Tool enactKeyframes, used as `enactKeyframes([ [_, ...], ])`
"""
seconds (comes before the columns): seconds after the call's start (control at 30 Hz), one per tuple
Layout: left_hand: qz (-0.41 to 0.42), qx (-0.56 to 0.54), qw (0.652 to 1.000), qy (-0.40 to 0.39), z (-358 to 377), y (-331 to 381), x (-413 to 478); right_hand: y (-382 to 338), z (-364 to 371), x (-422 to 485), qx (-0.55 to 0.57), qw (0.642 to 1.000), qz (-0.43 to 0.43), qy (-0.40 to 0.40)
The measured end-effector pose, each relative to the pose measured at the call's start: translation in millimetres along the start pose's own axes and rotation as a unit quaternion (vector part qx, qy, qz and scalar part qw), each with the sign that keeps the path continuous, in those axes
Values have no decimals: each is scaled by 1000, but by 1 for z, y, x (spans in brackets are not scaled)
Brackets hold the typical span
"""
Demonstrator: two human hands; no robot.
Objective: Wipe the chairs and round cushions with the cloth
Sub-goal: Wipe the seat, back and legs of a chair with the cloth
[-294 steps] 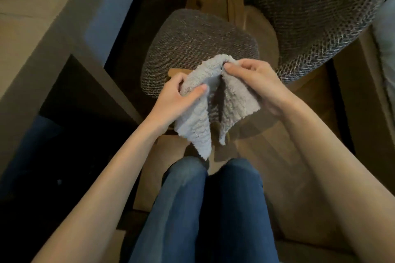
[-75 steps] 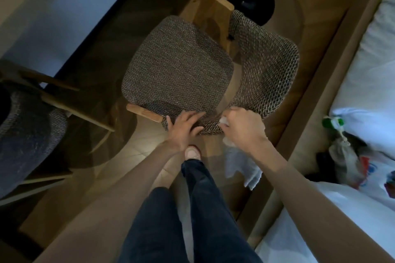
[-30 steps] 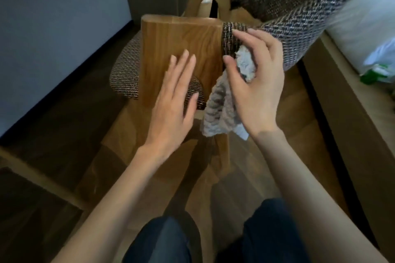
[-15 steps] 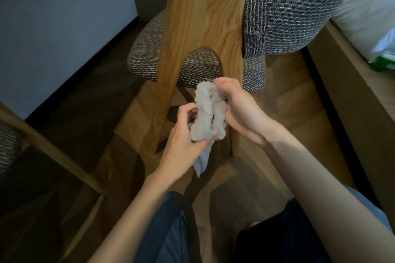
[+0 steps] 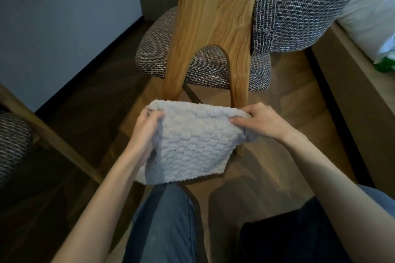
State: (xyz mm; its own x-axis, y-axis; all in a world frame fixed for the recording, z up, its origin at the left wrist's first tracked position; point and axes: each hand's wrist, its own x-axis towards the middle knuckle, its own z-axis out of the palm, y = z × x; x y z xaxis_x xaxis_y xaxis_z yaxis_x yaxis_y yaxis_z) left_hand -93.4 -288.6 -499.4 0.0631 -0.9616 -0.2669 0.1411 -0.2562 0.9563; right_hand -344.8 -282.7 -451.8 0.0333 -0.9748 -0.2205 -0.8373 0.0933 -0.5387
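A fluffy grey cloth (image 5: 190,145) hangs spread flat between my hands, low in front of the chair. My left hand (image 5: 147,132) grips its upper left corner and my right hand (image 5: 258,121) pinches its upper right edge. Behind the cloth stands the chair with a wooden arched leg panel (image 5: 213,34), a round grey woven seat cushion (image 5: 205,66) and a woven backrest (image 5: 299,13) curving off to the right. The cloth hides the bottom of the panel's legs.
A second chair with wooden legs (image 5: 49,134) and a woven cushion (image 5: 12,145) stands at the left edge. A blue-grey wall (image 5: 64,23) runs along the left. On the right is a wooden ledge (image 5: 352,83) with white bedding (image 5: 367,17). My knees (image 5: 166,220) are below.
The cloth was bunched up between my hands half a second ago; it is now pulled out flat and wide. A second ago my right hand held it against the chair's wooden panel.
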Motion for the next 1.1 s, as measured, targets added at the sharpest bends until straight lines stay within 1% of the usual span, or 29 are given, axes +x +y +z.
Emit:
enactKeyframes([
  [0.03, -50, -24, 998, -14, 0, 0, -1, -2, -2, -3, 24, 1000, 6, -7],
  [0.07, -69, -24, 997, -31, 0, -2, -2, -3, -2, -5, 49, 999, 11, -10],
  [0.1, -70, -25, 997, -38, 1, -2, -4, -4, -3, -6, 78, 997, 15, -9],
  [0.23, -4, -46, 999, 1, 6, -3, -12, -8, -8, -8, 233, 971, 52, -2],
  [0.33, 35, -32, 998, 35, 8, -4, -12, 0, -11, -6, 289, 954, 85, -8],
  [0.43, 26, -11, 997, 68, 12, -4, -7, 8, -14, -5, 325, 940, 104, -1],
  [0.47, 20, 8, 996, 81, 13, -5, -5, 10, -13, -5, 315, 944, 99, 12],
  [0.5, 16, 30, 995, 93, 15, -7, -4, 12, -11, -5, 270, 959, 82, 34],
  [0.57, 26, 73, 992, 99, 17, -11, -4, 15, -6, -6, 122, 988, 33, 88],
  [0.6, 38, 82, 992, 86, 18, -14, -4, 15, -3, -6, 77, 992, 20, 99],
  [0.63, 45, 80, 994, 65, 19, -17, -5, 15, -1, -7, 65, 994, 16, 90],
  [0.67, 47, 70, 995, 44, 21, -20, -6, 15, 1, -7, 81, 994, 20, 71],
  [0.7, 47, 56, 997, 30, 22, -22, -8, 14, 2, -7, 114, 992, 34, 47],
  [0.77, 64, 33, 997, 32, 23, -27, -11, 10, 1, -7, 196, 977, 81, -12],
  [0.83, 96, 10, 993, 66, 25, -31, -11, 7, -1, -6, 266, 955, 122, -54],
  [0.9, 133, -16, 982, 131, 24, -30, -12, 5, -3, -7, 347, 925, 138, -76],
  [0.93, 149, -27, 974, 170, 24, -29, -12, 5, -4, -6, 385, 909, 136, -84],
  [1.0, 172, -34, 957, 232, 23, -27, -14, 4, -5, -8, 428, 891, 105, -110],
  [1.03, 183, -29, 952, 242, 24, -26, -15, 2, -6, -9, 438, 885, 84, -130],
  [1.07, 193, -20, 952, 236, 26, -25, -16, -2, -5, -10, 447, 879, 65, -151],
  [1.1, 199, -10, 956, 214, 29, -24, -17, -5, -3, -12, 454, 873, 52, -169],
])
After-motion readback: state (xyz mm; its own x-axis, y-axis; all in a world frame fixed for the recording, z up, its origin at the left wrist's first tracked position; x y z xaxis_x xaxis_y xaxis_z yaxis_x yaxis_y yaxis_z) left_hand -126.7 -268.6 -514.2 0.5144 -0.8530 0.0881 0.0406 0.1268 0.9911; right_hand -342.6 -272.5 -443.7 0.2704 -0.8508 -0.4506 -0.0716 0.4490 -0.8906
